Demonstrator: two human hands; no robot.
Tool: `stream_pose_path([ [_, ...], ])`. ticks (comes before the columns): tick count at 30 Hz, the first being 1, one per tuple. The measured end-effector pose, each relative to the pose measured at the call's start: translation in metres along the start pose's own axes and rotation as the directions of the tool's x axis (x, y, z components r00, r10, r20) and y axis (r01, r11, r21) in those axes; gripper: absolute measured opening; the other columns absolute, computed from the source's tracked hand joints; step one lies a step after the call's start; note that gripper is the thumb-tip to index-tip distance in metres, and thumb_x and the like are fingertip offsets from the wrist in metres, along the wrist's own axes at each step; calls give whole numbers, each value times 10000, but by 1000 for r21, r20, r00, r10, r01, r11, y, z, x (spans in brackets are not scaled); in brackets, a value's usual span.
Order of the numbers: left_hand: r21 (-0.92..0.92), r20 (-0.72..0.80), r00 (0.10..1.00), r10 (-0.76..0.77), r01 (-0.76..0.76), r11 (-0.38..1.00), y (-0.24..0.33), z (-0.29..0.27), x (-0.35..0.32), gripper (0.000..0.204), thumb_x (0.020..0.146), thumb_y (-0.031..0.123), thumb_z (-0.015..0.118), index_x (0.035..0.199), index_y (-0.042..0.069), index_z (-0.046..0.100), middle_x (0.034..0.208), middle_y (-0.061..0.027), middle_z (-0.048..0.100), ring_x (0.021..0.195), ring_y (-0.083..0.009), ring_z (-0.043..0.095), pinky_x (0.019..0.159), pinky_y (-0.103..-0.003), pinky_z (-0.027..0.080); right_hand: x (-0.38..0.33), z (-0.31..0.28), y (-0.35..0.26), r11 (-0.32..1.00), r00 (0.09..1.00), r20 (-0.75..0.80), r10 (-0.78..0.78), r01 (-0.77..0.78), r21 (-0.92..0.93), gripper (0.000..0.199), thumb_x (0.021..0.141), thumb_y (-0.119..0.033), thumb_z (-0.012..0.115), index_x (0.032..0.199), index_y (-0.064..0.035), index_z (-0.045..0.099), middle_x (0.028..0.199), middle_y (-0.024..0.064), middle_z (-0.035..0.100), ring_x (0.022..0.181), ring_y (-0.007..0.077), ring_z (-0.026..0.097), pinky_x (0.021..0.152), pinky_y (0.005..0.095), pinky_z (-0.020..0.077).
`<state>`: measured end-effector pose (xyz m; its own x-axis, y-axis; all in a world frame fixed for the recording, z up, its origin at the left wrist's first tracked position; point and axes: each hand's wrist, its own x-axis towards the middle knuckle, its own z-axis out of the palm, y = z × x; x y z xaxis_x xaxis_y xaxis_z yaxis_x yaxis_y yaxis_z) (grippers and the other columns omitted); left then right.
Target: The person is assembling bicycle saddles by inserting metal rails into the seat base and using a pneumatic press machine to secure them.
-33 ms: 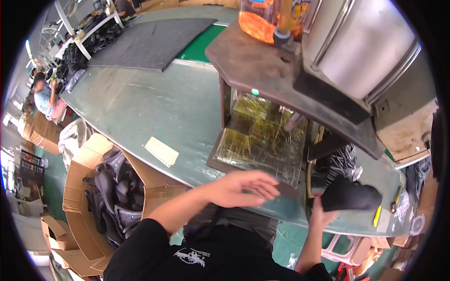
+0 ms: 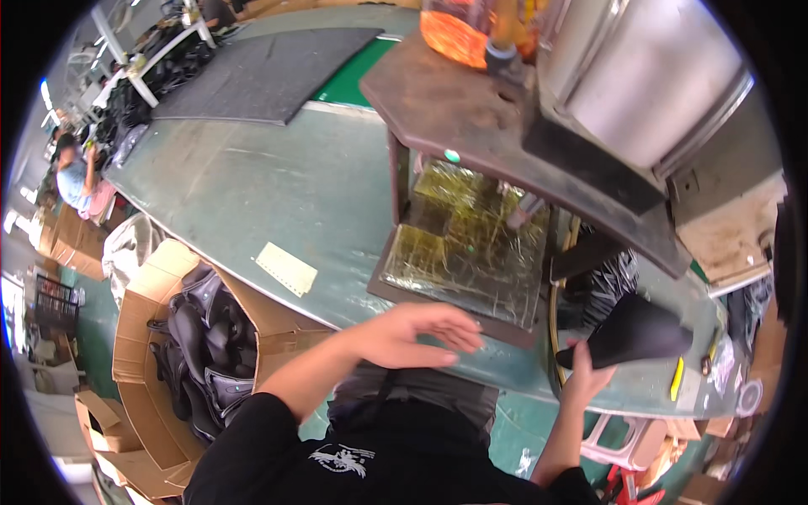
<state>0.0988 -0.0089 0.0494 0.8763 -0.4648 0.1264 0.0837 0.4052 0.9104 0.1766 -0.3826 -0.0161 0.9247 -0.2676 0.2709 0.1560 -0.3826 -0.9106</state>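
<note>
My right hand (image 2: 582, 379) grips a black bicycle saddle (image 2: 640, 332) by its narrow end, above the bench's right front edge. The saddle's wide end points to the right, with its smooth cover facing up. My left hand (image 2: 425, 335) hangs empty before the press, fingers stretched out and slightly bent. Right beyond it lies the press's flat base plate (image 2: 471, 261), covered with shiny yellowish film. Several more black saddles (image 2: 198, 337) lie piled in an open cardboard box (image 2: 135, 353) to the left.
The press's brown upper plate (image 2: 454, 109) overhangs the base. A metal cylinder (image 2: 631, 76) rises behind it. On the green bench (image 2: 252, 185) lie a cream paper card (image 2: 286, 269) and a yellow cutter (image 2: 677, 379). A pink plastic stool (image 2: 623, 442) stands below; another person (image 2: 80, 181) sits far left.
The saddle in my right hand has turned, and its narrow end now shows at the lower left. My left hand has shifted slightly to the left. The view has moved a little.
</note>
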Motion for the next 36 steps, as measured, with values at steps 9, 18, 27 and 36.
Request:
stream_pose_path([
  [9, 279, -386, 917, 100, 12, 960, 10, -45, -86, 392, 913, 6, 665, 1301, -44, 645, 1258, -206, 727, 1217, -320, 687, 1093, -440, 517, 302, -61, 59, 847, 927, -134, 350, -252, 469, 716, 850, -364, 912, 1325, 92, 633, 884, 43, 668, 767, 142, 565, 746, 282, 490],
  [18, 209, -700, -160, 696, 886, 414, -60, -230, -459, 460, 999, 282, 700, 1289, -71, 650, 1187, -230, 718, 1048, -317, 701, 981, -418, 575, 132, -48, 18, 648, 844, 379, -379, 534, -543, 532, 769, 39, 588, 1284, -47, 691, 1297, 199, 693, 1171, 424, 666, 1038, 451, 540],
  [27, 177, -968, 127, -217, 957, -231, -223, -219, -489, 518, 1104, 388, 432, 1328, -46, 603, 1345, -330, 628, 1255, -474, 617, 1033, -472, 533, 126, -65, 27, 357, 808, 575, -126, 578, -734, 683, 761, 47, 608, 1430, -90, 588, 1222, 152, 671, 1161, 357, 643, 969, 479, 511],
  [36, 473, -858, 347, -379, 821, -319, -222, -151, -502, 413, 1034, 282, 490, 1297, -3, 633, 1268, -206, 667, 1213, -380, 618, 1032, -444, 494, 111, -45, -25, 380, 744, 619, -250, 664, -644, 599, 718, -27, 681, 1314, -76, 652, 1092, 165, 653, 986, 392, 652, 881, 489, 512],
])
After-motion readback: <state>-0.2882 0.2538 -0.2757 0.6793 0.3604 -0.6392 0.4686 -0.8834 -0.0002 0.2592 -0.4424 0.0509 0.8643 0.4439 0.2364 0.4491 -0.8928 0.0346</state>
